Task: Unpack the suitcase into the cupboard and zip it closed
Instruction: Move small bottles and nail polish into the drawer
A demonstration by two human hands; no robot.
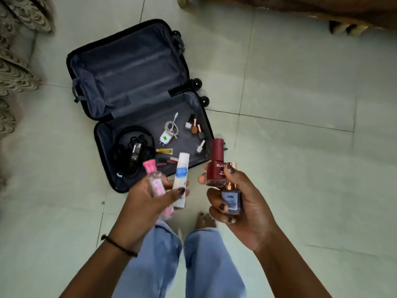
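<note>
Leftward, suitcase (72, 61) near fabric (15, 67), perhaps.

Only legible txt: white caps "ZU", maybe a 3rd letter, on the red bottle (215, 168); the rest of the word is hidden, and the 2 small lines below are too blurred to read. Blue-grey bottle (232, 203) has a dark label strip w/ tiny print, illegible. White tube (181, 179) has a blue label and the charger (165, 138) a green sticker, neither readable.

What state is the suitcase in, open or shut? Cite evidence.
Open: the suitcase lies spread flat, both lined halves facing up.
</note>
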